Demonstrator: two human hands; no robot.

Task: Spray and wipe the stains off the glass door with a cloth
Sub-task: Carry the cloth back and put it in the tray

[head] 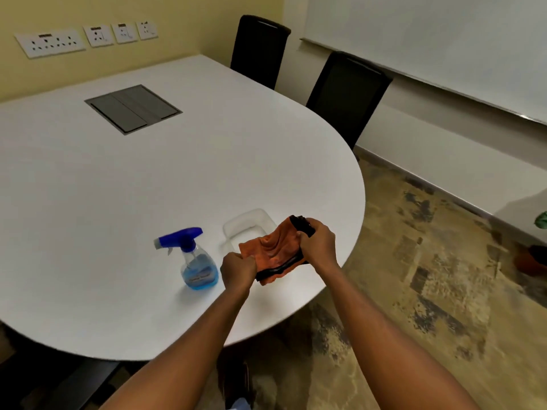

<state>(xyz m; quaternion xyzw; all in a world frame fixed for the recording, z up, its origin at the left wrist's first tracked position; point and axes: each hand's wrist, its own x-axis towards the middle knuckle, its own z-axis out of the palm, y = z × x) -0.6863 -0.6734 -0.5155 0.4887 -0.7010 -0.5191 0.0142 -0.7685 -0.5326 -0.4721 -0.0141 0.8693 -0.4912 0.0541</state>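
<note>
An orange cloth [273, 250] with black edging hangs stretched between both hands, just above the white table [118, 202] near its right edge. My left hand [237, 269] grips its lower left corner. My right hand [319, 247] pinches its upper right side. A clear spray bottle [196, 263] of blue liquid with a blue trigger head stands upright on the table, just left of my left hand. No glass door is in view.
A clear plastic tray [250, 224] lies on the table behind the cloth. A grey cable hatch [133, 109] is set into the tabletop. Two black chairs [347, 93] stand at the far right side. Patterned carpet [429, 276] lies to the right.
</note>
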